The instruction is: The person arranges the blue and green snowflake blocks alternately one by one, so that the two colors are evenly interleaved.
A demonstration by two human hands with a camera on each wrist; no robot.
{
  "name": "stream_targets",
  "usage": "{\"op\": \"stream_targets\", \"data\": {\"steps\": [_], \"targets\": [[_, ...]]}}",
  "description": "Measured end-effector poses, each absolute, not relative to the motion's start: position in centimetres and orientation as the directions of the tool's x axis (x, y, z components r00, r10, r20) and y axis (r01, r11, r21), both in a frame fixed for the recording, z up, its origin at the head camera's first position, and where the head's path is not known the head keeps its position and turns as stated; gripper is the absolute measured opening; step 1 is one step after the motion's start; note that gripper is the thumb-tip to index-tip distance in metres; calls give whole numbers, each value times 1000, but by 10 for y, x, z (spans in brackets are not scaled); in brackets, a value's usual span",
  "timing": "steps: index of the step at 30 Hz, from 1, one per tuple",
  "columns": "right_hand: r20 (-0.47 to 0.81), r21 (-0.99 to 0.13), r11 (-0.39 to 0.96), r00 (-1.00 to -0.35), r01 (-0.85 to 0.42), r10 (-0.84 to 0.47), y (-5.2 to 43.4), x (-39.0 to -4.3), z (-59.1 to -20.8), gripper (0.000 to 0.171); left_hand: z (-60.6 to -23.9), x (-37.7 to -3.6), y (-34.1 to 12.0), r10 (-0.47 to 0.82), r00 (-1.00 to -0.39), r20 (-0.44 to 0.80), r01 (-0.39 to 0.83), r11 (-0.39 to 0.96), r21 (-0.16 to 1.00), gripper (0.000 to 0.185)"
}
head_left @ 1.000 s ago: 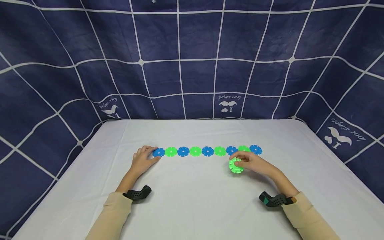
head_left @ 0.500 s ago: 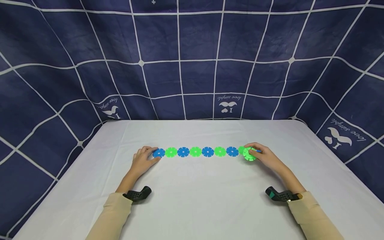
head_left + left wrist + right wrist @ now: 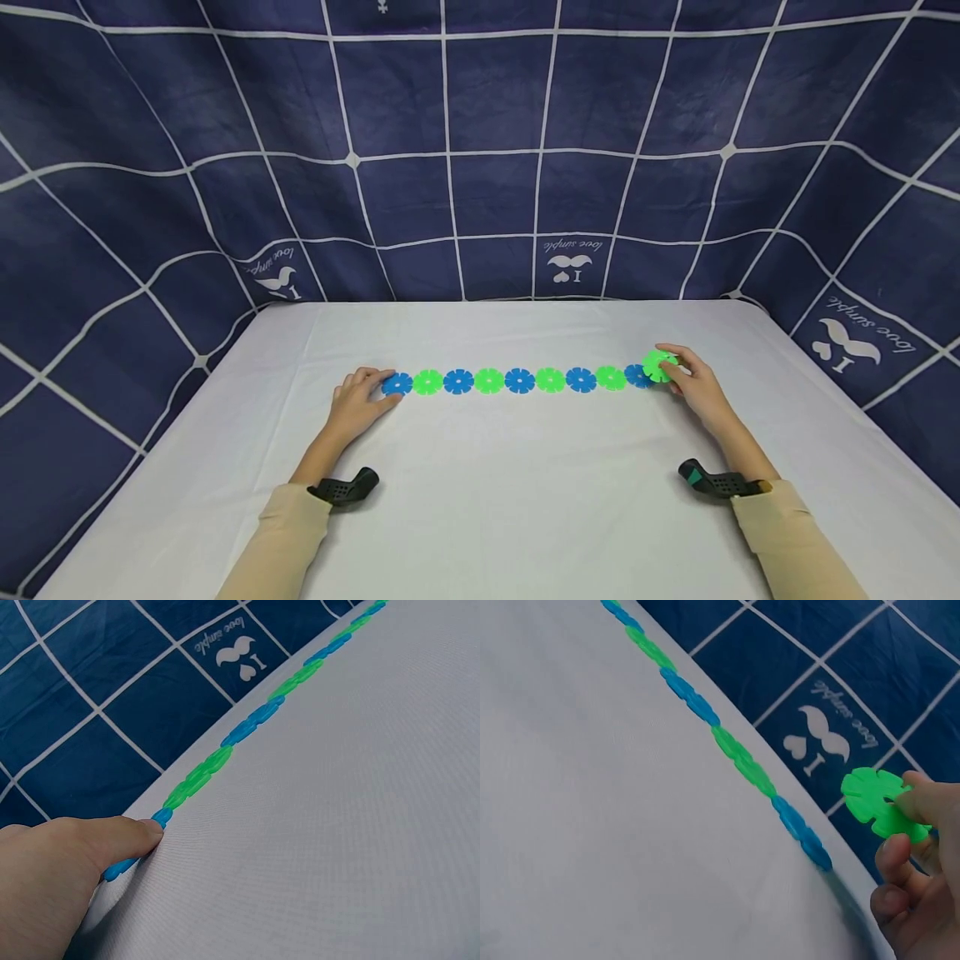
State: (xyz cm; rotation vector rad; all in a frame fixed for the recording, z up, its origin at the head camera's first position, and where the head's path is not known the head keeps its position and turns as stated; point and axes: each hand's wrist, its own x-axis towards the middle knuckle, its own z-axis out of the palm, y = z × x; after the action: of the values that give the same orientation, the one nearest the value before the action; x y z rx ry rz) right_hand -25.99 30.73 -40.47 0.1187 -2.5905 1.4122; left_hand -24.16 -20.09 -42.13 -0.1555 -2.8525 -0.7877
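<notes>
A flat chain of notched plastic discs (image 3: pixel 519 380), blue and green by turns, lies across the white table (image 3: pixel 480 500). My left hand (image 3: pixel 358 398) rests on the table and presses the blue end disc (image 3: pixel 397 382) with its fingertips; in the left wrist view the thumb (image 3: pixel 112 832) lies on that end (image 3: pixel 131 859) of the chain (image 3: pixel 247 731). My right hand (image 3: pixel 693 385) pinches a loose green disc (image 3: pixel 659 366) just above the blue disc (image 3: pixel 638 377) at the chain's right end. In the right wrist view the green disc (image 3: pixel 881 804) is lifted off the chain (image 3: pixel 735 754).
A dark blue cloth with a white grid (image 3: pixel 480 150) hangs behind and beside the table. Black wrist mounts (image 3: pixel 347 486) sit at both beige sleeves. The table's far edge (image 3: pixel 510 302) runs close behind the chain.
My right hand carried the green disc from in front of the chain rightward and back to the chain's right end. The left hand has stayed at the left end.
</notes>
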Motion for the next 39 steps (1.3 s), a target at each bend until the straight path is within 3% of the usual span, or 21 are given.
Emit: {"op": "stream_targets", "data": {"steps": [13, 21, 39], "targets": [[223, -838, 536, -962, -106, 157, 319, -260, -417, 43, -421, -241, -200, 52, -978, 200, 147, 855, 497, 54], [255, -749, 651, -960, -122, 114, 318, -261, -422, 44, -422, -240, -200, 52, -978, 204, 150, 853, 500, 54], [287, -577, 815, -946, -44, 152, 316, -263, -425, 46, -423, -241, -201, 56, -976, 211, 156, 857, 491, 54]]}}
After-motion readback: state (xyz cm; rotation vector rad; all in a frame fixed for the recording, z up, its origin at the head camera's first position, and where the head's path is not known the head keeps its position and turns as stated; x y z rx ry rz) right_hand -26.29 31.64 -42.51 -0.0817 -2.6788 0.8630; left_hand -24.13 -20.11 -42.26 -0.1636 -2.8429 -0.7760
